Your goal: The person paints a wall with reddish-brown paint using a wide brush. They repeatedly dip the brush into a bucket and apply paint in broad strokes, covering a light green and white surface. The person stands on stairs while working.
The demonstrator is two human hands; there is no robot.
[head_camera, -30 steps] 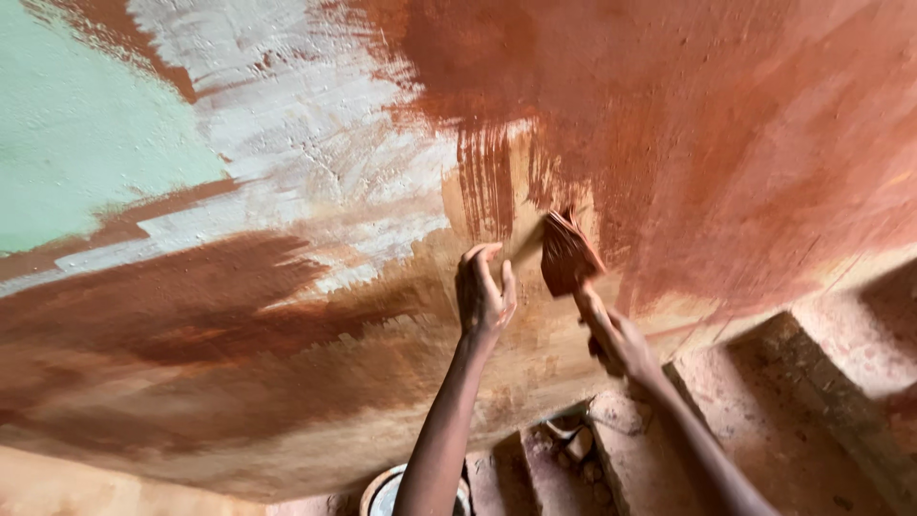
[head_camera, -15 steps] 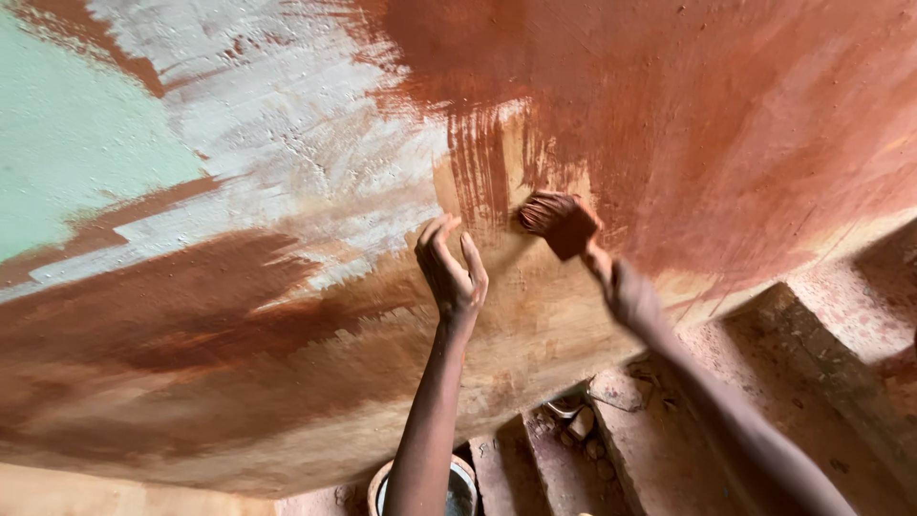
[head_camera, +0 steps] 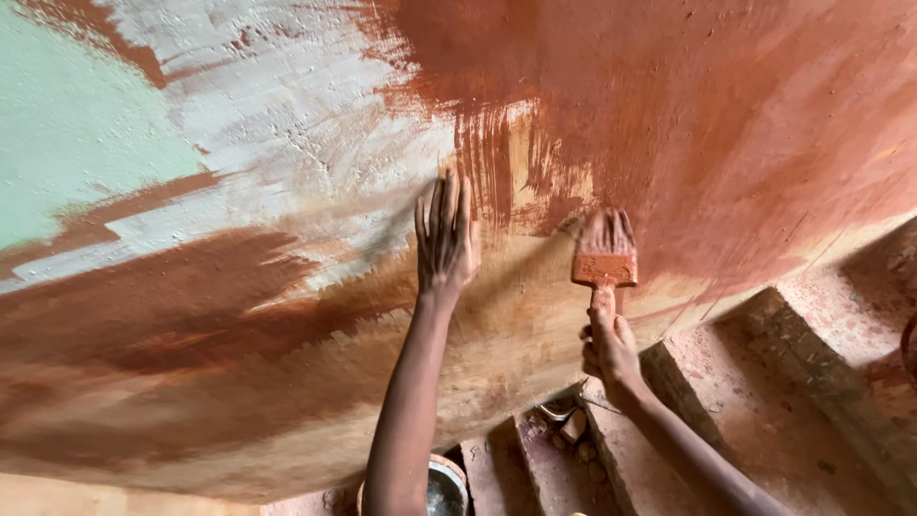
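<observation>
rust-brown paint covers most of the wall [head_camera: 726,115], w/ a white patch [head_camera: 287,105] and a pale green area [head_camera: 67,143] off to the left. left hand [head_camera: 445,239] is flat on the wall, fingers spread wide & holding nothing, while the right hand [head_camera: 607,352] is wrapped tight round the handle of a paint-caked brush [head_camera: 604,256], bristles up and pressed to the wall just right of the left hand. below btwn the forearms sits a round bucket [head_camera: 444,485], by reddish steps [head_camera: 764,382].
</observation>
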